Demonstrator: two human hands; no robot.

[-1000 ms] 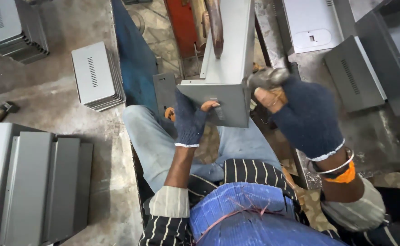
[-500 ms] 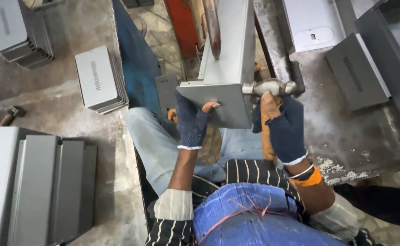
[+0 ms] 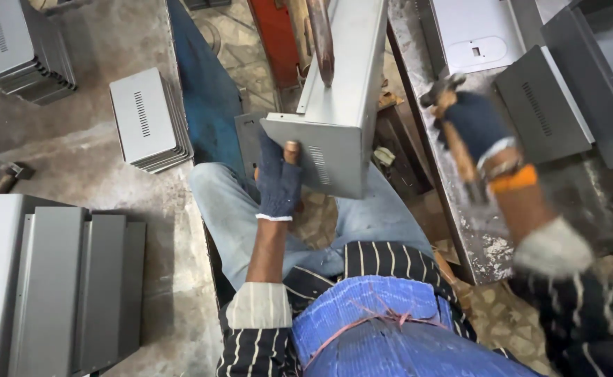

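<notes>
My left hand (image 3: 279,180), in a dark blue glove with the thumb tip bare, grips the near end of a long grey sheet-metal casing (image 3: 345,105) that stands tilted in front of my knees. The casing's end panel has a small vent grille. My right hand (image 3: 475,124), also in a dark glove with an orange band at the wrist, is raised to the right of the casing and is shut on a hammer (image 3: 446,94) with a wooden handle. That hand and the hammer are blurred by motion, well apart from the casing.
Stacks of grey vented metal covers (image 3: 147,117) lie on the concrete floor at left, more panels (image 3: 48,279) at lower left. A small hammer (image 3: 10,176) lies on the floor. A grey workbench (image 3: 460,209) with dark casings (image 3: 540,105) stands at right. A blue panel (image 3: 205,84) leans behind.
My right hand has swung the hammer away from the casing's right edge, out to the right and upward. My left hand keeps its grip on the casing's end.
</notes>
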